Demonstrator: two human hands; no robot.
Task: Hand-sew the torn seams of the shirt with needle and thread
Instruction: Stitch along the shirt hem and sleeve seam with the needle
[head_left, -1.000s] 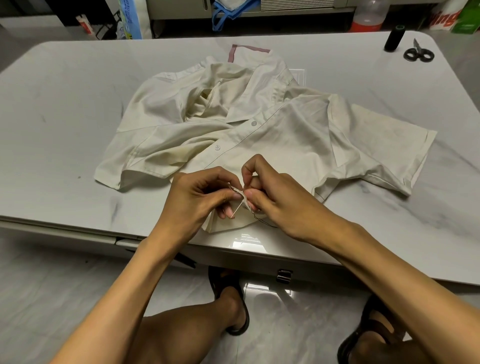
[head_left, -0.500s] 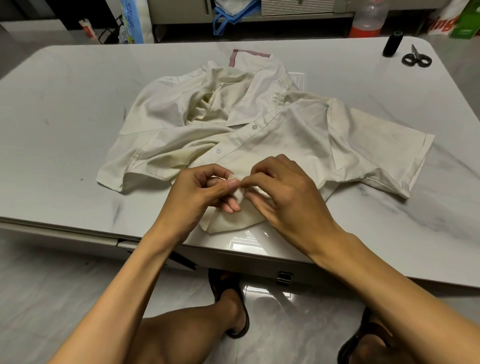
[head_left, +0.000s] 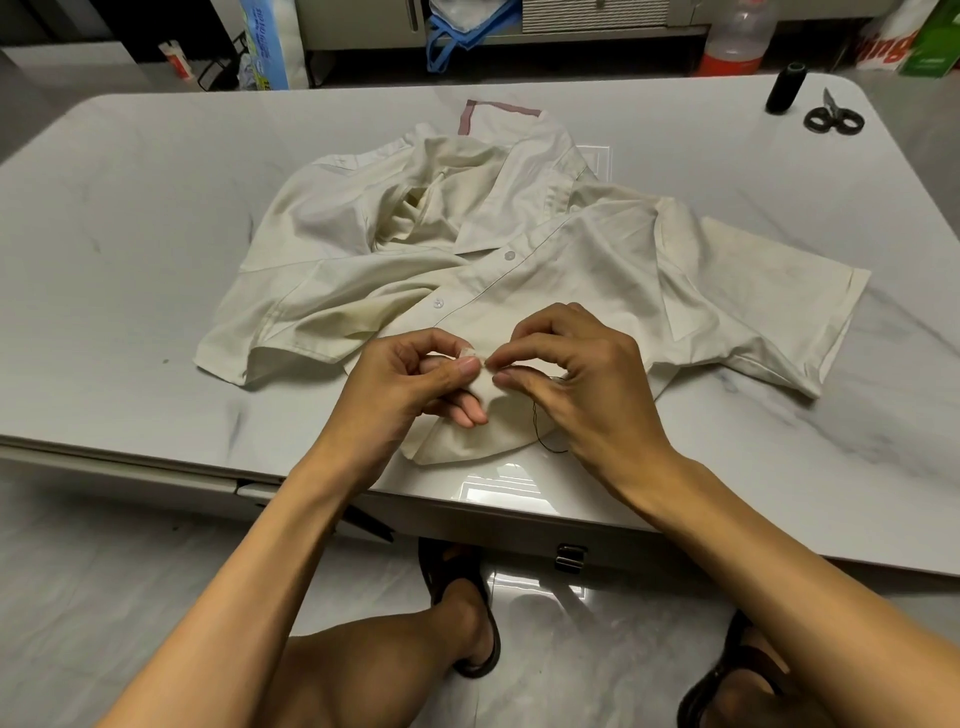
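A cream button-up shirt (head_left: 545, 260) lies crumpled on the marble table (head_left: 130, 270). My left hand (head_left: 405, 379) pinches a raised fold of the shirt's hem between thumb and fingers near the table's front edge. My right hand (head_left: 582, 374) meets it fingertip to fingertip, its thumb and forefinger closed at the same fold. The needle is hidden between the fingers. A dark thread (head_left: 540, 431) loops down from under my right hand across the hem.
A black thread spool (head_left: 785, 88) and black scissors (head_left: 831, 117) sit at the table's far right corner. Bottles, bags and boxes stand on the floor behind the table. My legs in sandals show below the front edge.
The needle seen a second ago between my hands is now out of sight. My right hand has rolled over the fold and both hands have risen slightly away from the front edge.
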